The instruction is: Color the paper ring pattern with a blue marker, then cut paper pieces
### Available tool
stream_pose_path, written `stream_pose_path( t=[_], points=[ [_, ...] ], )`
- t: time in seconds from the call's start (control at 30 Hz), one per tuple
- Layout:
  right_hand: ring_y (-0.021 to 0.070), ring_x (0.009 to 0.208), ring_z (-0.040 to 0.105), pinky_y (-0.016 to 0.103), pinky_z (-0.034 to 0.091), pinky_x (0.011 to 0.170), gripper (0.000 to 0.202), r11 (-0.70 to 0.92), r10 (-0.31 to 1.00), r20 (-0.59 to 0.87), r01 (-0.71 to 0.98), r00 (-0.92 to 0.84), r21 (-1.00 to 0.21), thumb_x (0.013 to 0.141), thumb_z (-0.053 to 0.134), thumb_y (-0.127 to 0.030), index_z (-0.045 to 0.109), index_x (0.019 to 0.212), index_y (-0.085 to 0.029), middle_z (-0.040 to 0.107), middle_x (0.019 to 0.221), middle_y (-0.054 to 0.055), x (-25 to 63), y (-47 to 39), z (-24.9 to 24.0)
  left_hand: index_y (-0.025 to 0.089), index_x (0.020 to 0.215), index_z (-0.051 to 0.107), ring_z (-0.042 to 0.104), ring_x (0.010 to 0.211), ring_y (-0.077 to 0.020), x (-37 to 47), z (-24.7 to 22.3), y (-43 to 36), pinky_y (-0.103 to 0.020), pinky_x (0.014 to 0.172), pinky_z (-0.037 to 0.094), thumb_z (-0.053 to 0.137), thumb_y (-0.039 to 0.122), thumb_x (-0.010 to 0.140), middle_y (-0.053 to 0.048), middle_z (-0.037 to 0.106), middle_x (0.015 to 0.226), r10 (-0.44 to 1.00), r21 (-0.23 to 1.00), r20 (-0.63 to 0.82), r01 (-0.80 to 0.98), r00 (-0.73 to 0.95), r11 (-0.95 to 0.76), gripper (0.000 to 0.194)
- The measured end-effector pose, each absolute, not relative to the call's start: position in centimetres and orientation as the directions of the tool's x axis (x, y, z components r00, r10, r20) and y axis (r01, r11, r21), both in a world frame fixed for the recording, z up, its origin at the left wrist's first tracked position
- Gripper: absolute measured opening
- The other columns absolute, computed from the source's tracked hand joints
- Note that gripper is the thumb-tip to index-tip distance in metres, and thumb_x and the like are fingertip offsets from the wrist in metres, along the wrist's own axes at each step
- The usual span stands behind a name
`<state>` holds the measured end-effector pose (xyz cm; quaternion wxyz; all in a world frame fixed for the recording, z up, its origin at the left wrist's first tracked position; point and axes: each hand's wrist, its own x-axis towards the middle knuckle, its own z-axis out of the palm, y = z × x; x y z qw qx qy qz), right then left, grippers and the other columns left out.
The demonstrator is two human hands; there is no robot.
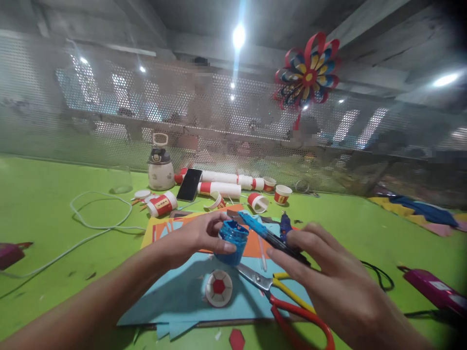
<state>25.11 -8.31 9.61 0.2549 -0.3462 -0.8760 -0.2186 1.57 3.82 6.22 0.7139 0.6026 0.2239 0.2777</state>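
Left forearm reaching in from the near left, left hand [199, 238] with fingers curled in a pinch, thumb forward, right hand [321, 272] back-up at near right, fingers extended leftward, closed together

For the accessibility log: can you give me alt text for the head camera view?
Over a green table, the left hand grips a small blue paint pot while the right hand holds a blue-tipped paintbrush at its rim. Below lie red-handled scissors, light blue paper and paper cups.

Blue paint pot [233, 241], perhaps red-handled scissors [292, 306]
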Motion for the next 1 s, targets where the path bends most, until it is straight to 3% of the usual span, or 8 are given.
stream_pose_path(
  t=[0.13,0.33,0.6,0.77,0.83,1.0],
  points=[
    [0.0220,0.092,0.045,0.038,0.044,0.076,0.030,0.680,0.492,0.618,0.714,-0.612,0.167,0.095,0.044,-0.003,0.064,0.115,-0.011,0.049,0.102,0.011,25.0,-7.8,9.2,0.015,0.100,0.057,0.055,0.082,-0.0163,1.5,6.0,3.7,-0.029,0.072,0.041,0.085,0.026,0.063,-0.003,0.061,0.089,0.641,0.988,0.009,-0.105,0.768,0.112,0.048],
    [0.0258,0.100,0.045,0.044,0.043,0.085,0.030,0.676,0.487,0.613,0.713,-0.622,0.187,0.094,0.044,-0.002,0.065,0.115,-0.008,0.048,0.106,0.014,24.4,-7.7,8.9,0.013,0.109,0.059,0.053,0.083,-0.0170,1.3,6.2,3.7,-0.030,0.073,0.039,0.082,0.029,0.067,-0.006,0.060,0.094,0.609,0.983,0.031,-0.135,0.792,0.125,0.050],
    [0.0200,0.099,0.052,0.030,0.047,0.079,0.028,0.732,0.432,0.645,0.663,-0.630,0.157,0.098,0.044,-0.007,0.071,0.103,-0.011,0.066,0.099,0.010,24.0,-8.2,10.8,0.013,0.107,0.062,0.054,0.081,-0.0165,0.9,6.5,4.4,-0.029,0.072,0.040,0.084,0.030,0.062,-0.005,0.061,0.091,0.606,0.974,-0.011,-0.129,0.795,0.186,0.053],
    [0.0205,0.093,0.057,0.030,0.050,0.068,0.033,0.724,0.421,0.643,0.664,-0.640,0.187,0.100,0.041,-0.013,0.074,0.097,-0.015,0.069,0.099,0.010,24.2,-8.6,11.0,0.013,0.103,0.060,0.054,0.081,-0.0168,0.6,6.2,4.9,-0.029,0.071,0.039,0.083,0.028,0.062,-0.004,0.062,0.091,0.585,0.985,-0.012,-0.092,0.811,0.148,0.050],
    [0.0213,0.093,0.059,0.031,0.052,0.067,0.032,0.709,0.440,0.629,0.678,-0.641,0.194,0.100,0.042,-0.015,0.074,0.098,-0.019,0.070,0.098,0.008,24.3,-8.7,10.8,0.014,0.102,0.059,0.054,0.082,-0.0174,0.5,6.0,5.0,-0.030,0.071,0.039,0.083,0.028,0.061,-0.005,0.062,0.091,0.574,0.986,-0.020,-0.078,0.818,0.145,0.049],
    [0.0188,0.088,0.064,0.027,0.056,0.068,0.026,0.666,0.558,0.624,0.744,-0.547,0.057,0.098,0.048,-0.019,0.074,0.095,-0.024,0.068,0.100,0.005,24.6,-9.1,9.8,0.013,0.101,0.058,0.054,0.079,-0.0173,0.3,6.1,5.1,-0.030,0.068,0.039,0.082,0.029,0.060,-0.004,0.060,0.086,0.529,0.990,-0.030,-0.047,0.848,0.132,0.050]
  ],
)
